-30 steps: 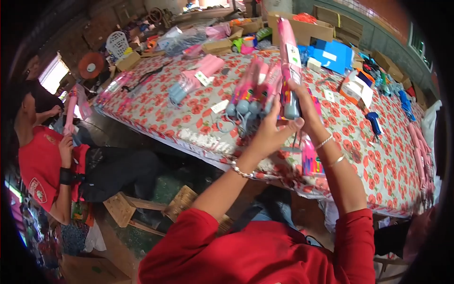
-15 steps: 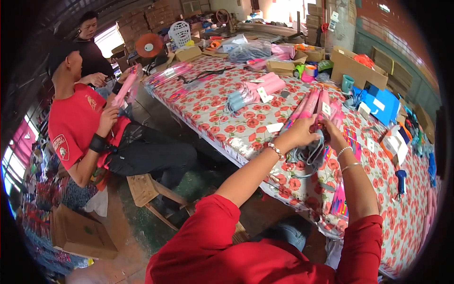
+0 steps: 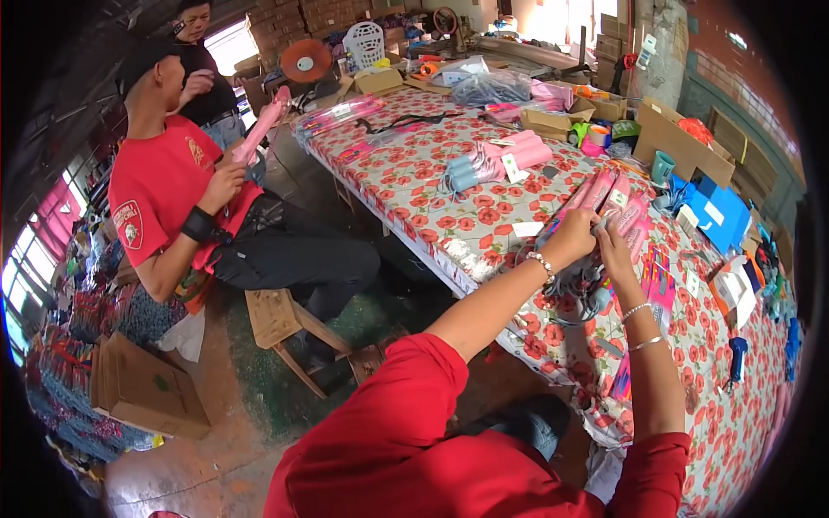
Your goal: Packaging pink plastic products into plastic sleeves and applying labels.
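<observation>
My left hand (image 3: 576, 235) is closed in a pinch, its fingertips meeting those of my right hand (image 3: 615, 252). Whatever sits between the fingers is too small to make out. Just beyond and beneath both hands lies a bundle of slim pink tube-shaped packs (image 3: 635, 216), resembling folded umbrellas, with a white tag on top. Grey-blue ends and loose cord loops (image 3: 572, 304) hang out below my hands onto the flowered tablecloth (image 3: 540, 341). Farther left rests a second bundle of pink tubes (image 3: 522, 151) with grey-blue ends and tags.
A seated co-worker in red (image 3: 168, 186) holds a pink pack at the table's left; another person (image 3: 203, 82) stands behind. Colourful striped packs (image 3: 658, 285) lie right of my forearm. A blue-handled tool (image 3: 737, 358), blue box (image 3: 718, 211) and open carton (image 3: 686, 142) line the right side.
My hands have drawn closer together, fingertips now meeting over the bundle's near end. The seated co-worker has raised the pink pack more upright. The whole view has shifted slightly.
</observation>
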### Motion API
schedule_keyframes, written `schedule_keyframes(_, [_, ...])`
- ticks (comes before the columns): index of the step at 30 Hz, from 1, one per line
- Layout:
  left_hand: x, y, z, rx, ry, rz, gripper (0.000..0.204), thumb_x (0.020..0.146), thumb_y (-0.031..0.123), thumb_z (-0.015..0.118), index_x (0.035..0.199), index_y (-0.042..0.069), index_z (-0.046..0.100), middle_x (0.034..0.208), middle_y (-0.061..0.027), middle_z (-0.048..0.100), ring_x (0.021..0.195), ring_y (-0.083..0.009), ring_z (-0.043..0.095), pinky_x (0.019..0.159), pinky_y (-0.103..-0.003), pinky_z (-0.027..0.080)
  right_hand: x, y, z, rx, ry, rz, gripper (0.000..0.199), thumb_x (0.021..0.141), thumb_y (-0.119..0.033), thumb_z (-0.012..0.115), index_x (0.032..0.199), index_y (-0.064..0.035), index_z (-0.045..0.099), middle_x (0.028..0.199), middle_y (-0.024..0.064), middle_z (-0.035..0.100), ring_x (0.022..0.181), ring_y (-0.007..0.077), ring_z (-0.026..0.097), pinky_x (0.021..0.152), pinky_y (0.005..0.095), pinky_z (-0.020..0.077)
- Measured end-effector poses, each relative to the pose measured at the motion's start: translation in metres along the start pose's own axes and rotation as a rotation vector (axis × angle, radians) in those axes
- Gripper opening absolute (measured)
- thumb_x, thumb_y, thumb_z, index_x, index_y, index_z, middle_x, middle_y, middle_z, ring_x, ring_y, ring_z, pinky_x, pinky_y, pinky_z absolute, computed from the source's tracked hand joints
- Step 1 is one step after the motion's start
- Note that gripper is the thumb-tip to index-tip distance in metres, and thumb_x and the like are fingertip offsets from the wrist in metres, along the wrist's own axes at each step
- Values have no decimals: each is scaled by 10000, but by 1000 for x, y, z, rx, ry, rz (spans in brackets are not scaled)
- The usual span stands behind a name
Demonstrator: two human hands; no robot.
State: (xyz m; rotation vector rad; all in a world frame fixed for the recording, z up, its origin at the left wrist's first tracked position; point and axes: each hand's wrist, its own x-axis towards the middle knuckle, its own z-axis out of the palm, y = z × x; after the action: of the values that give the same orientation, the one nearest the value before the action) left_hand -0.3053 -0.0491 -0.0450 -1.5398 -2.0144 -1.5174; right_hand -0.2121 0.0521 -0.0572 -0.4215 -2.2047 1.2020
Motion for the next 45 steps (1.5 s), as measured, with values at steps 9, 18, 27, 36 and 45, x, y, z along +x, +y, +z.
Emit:
schedule_keyframes(9, [0, -13, 19, -79, -9, 189, 320, 625, 81, 691, 934, 19, 637, 875, -135, 629, 736, -248, 553, 714, -315, 465, -40, -7, -34, -198, -174, -58, 351, 846, -122, 509, 1183, -31, 544, 1055, 139, 521, 782, 242, 513, 679, 335, 434])
schedule_keyframes(18, [-11, -130, -78, -75, 99, -92, 355, 718, 120, 704, 1055, 57, 613, 1042, -98, 573, 980, -234, 526, 870, -347, 426, -182, -78, -112, -251, -91, 118, 279, 789, -5, 550, 1065, -17, 587, 1063, 85, 535, 935, 208, 507, 821, 289, 400])
schedule_keyframes(27, [24, -241, -134, 784, 121, -260, 577, 695, 499, 700, 996, 10, 643, 825, -180, 639, 776, -348, 580, 757, -407, 465, -241, -40, -183, -6, 337, 508, 249, 818, 8, 515, 1056, -6, 589, 928, 58, 581, 813, 138, 519, 701, 230, 426])
schedule_keyframes(36, [21, -192, -128, 532, -4, -517, 483, 740, 445, 689, 897, -9, 644, 705, -96, 619, 609, -242, 572, 588, -324, 470, -223, -56, -151, 46, 259, 508, 227, 801, 5, 533, 1020, 14, 591, 870, 44, 568, 711, 101, 478, 634, 218, 416])
schedule_keyframes(45, [-128, 55, -128, -316, 101, -391, 303, 793, 142, 666, 1056, 6, 600, 789, -35, 620, 569, -92, 515, 530, -220, 429, -119, -81, -141, 441, -23, 67, 840, 736, -236, 653, 1435, -107, 204, 1180, 158, 501, 964, 232, 532, 666, 296, 450])
